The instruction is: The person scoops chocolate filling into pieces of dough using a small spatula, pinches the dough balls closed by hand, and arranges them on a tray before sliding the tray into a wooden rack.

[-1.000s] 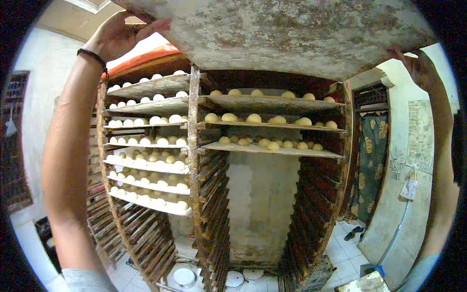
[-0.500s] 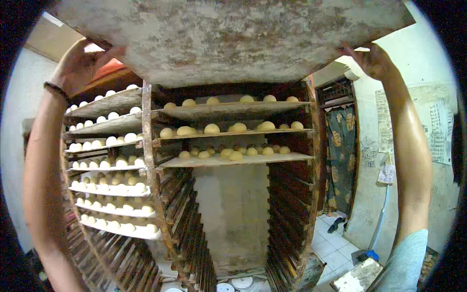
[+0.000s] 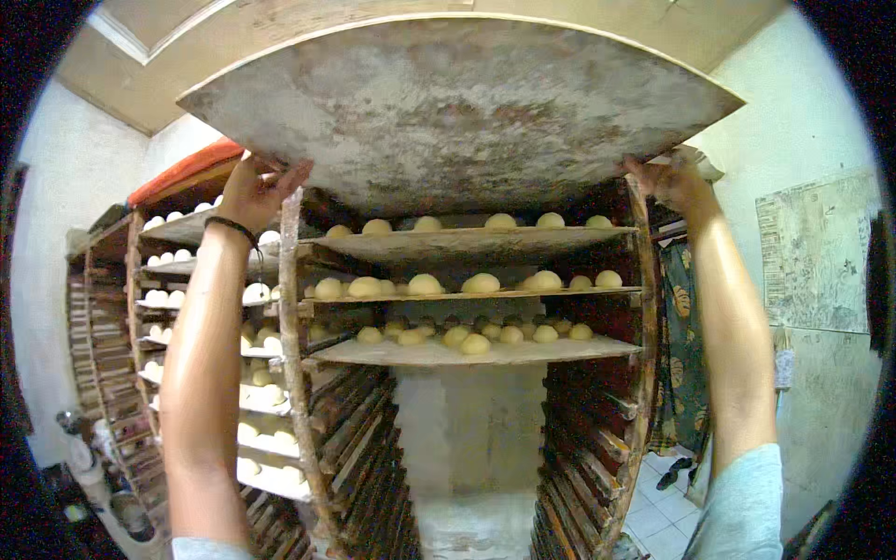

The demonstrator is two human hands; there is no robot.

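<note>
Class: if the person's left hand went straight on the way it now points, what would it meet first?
The left hand already grips the edge of the raised board; pushing forward, it would probably meet the rack post beside it first, though depth is unclear.

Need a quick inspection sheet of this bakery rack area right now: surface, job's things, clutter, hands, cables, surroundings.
Surface: nothing seen; no table, only a tiled floor below.
Job's things: large wooden board held overhead, stained underside showing; wooden rack ahead with three boards of dough balls, lower slots empty.
Clutter: round containers on the floor at lower left.
Hands: left hand and right hand grip the board's opposite edges.
Cables: nothing seen.
Surroundings: second loaded rack left; patterned curtain and wall poster right.
</note>
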